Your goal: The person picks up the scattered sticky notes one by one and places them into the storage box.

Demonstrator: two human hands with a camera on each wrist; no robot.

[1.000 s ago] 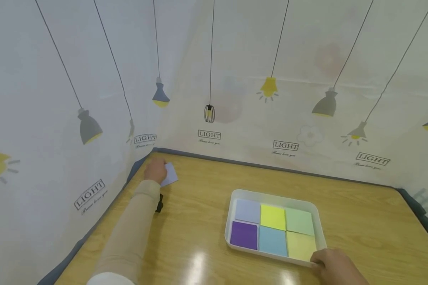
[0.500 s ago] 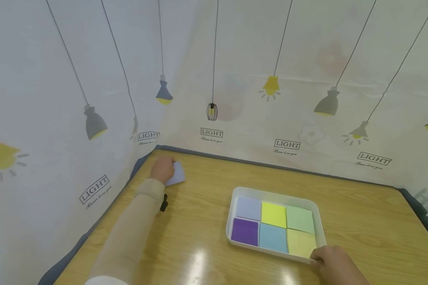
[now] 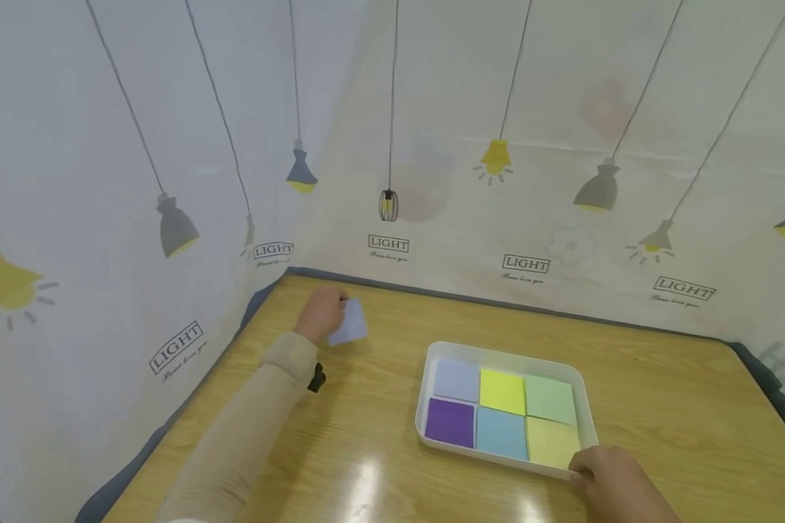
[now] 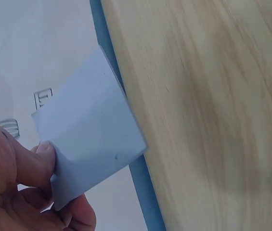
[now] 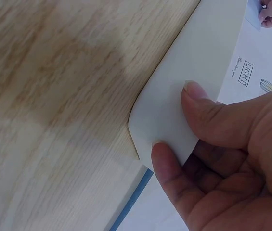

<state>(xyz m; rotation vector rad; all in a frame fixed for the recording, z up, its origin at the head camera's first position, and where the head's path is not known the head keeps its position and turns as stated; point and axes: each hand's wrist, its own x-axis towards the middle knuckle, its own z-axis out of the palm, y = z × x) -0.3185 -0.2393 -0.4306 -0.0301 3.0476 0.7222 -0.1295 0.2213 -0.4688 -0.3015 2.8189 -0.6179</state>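
Left hand (image 3: 322,314) is pinching a pale blue paper square (image 3: 349,325) above the wooden table (image 3: 366,407), near its far left corner. We are gripping the white tray (image 3: 432,363) corner with our right hand (image 3: 611,483), holding it down; six coloured note pads are sitting inside.

Bright overhead light, tabletop (image 3: 366,465) glare, blurred wrist views

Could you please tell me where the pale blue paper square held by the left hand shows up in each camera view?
Head: pale blue paper square upper left of centre, pinched by the left hand.
Left wrist: it fills the left-centre, above the thumb.
Right wrist: tiny, top right corner.
Shared landmark: the wooden table, with its blue edge.
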